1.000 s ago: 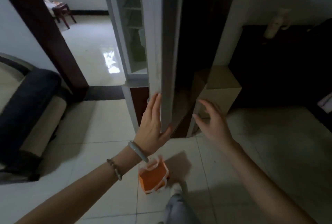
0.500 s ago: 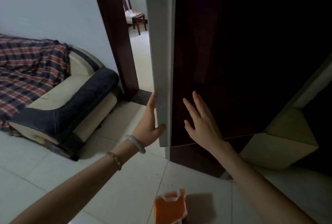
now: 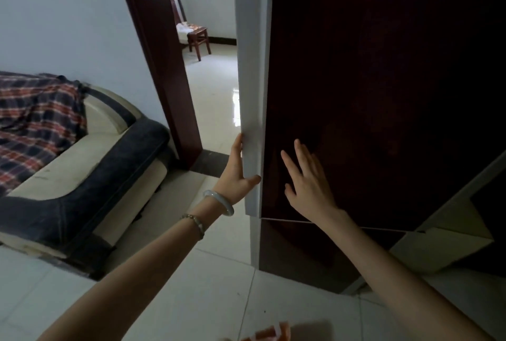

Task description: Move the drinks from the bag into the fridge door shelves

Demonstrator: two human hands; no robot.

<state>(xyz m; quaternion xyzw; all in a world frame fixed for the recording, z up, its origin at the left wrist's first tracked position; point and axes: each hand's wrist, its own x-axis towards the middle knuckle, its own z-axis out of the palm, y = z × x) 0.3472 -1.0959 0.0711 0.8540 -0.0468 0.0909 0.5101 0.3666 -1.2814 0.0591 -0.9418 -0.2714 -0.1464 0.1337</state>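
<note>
The fridge door (image 3: 369, 80) fills the upper right, dark red on its face with a pale grey edge. My left hand (image 3: 236, 176) wraps that edge near the door's lower corner, thumb on the front side. My right hand (image 3: 308, 184) lies flat against the dark face, fingers spread, holding nothing. Only the top of the orange bag (image 3: 273, 333) shows on the floor at the bottom edge. No drinks or door shelves are visible.
A cream and dark blue sofa (image 3: 90, 176) with a plaid blanket (image 3: 32, 121) stands at the left. A dark wooden doorframe (image 3: 158, 61) opens to a room with a wooden chair (image 3: 195, 34). A beige box (image 3: 440, 245) sits low right. White tiles cover the floor.
The door has swung so its dark face is toward me and the shelves are out of sight. My right hand moved onto the face. The view tilted up; the bag slid to the bottom edge.
</note>
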